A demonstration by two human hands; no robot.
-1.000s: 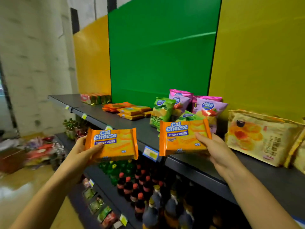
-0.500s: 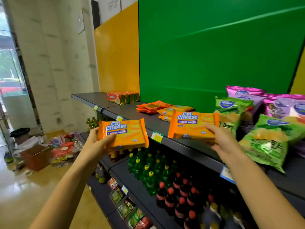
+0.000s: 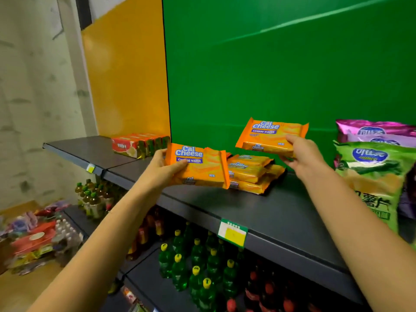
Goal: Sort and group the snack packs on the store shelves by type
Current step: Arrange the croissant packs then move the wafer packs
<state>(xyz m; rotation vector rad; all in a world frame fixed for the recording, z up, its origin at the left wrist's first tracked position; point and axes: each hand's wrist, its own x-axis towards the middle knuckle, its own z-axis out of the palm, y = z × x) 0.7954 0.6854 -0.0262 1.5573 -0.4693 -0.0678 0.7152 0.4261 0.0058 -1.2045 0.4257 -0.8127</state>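
So, left hand (image 3: 162,167): grips one Cal Cheese wafer pack (image 3: 198,165) by its left end, level, at the pile's left side.
Right hand (image 3: 301,154): pinches a second Cal Cheese pack (image 3: 270,136) by its lower right edge, raised above the pile.
Pile of Cal Cheese packs (image 3: 249,174): lies on the top shelf (image 3: 270,212); probably where both are headed, like with like.
Green chip bags (image 3: 371,172): stand apart, to the right.

A small shop: a dark metal shelf (image 3: 258,206) with a price tag (image 3: 233,233) clipped to its front edge carries stacked orange wafer packs (image 3: 247,174) and crisp bags (image 3: 373,176). Rows of bottled drinks (image 3: 198,266) stand on the shelf below.
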